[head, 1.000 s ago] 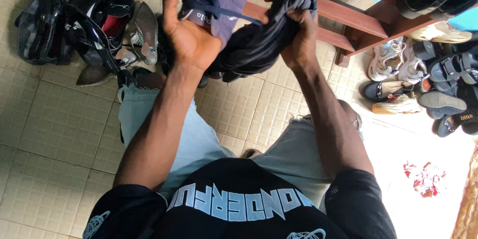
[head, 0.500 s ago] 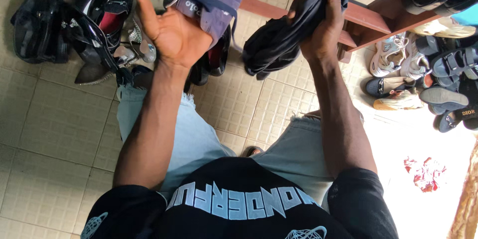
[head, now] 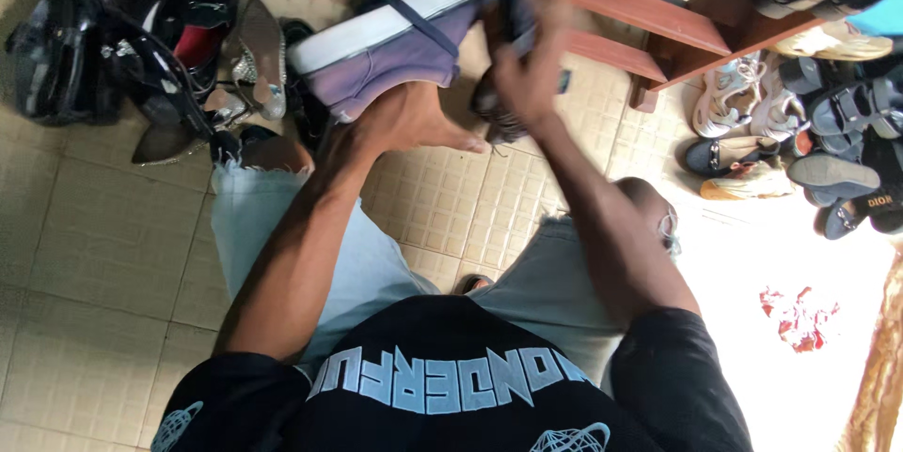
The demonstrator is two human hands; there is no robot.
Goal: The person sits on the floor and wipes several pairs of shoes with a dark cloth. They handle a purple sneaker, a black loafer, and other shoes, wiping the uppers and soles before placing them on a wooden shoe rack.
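Your left hand (head: pixel 404 123) cups the purple sneaker (head: pixel 395 47) from below, its long axis running sideways, toe leftward; your right hand (head: pixel 527 76) presses a dark cloth (head: pixel 503 0) against its heel end, near the wooden rack (head: pixel 677 29).

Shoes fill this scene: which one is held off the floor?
The purple sneaker with a white sole, gripped from below by the left hand; the other shoes sit on the floor or wooden rack.

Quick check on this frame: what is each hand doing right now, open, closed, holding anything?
Left hand: closed under the purple sneaker, holding it up.
Right hand: motion-blurred, closed on a dark cloth against the sneaker.
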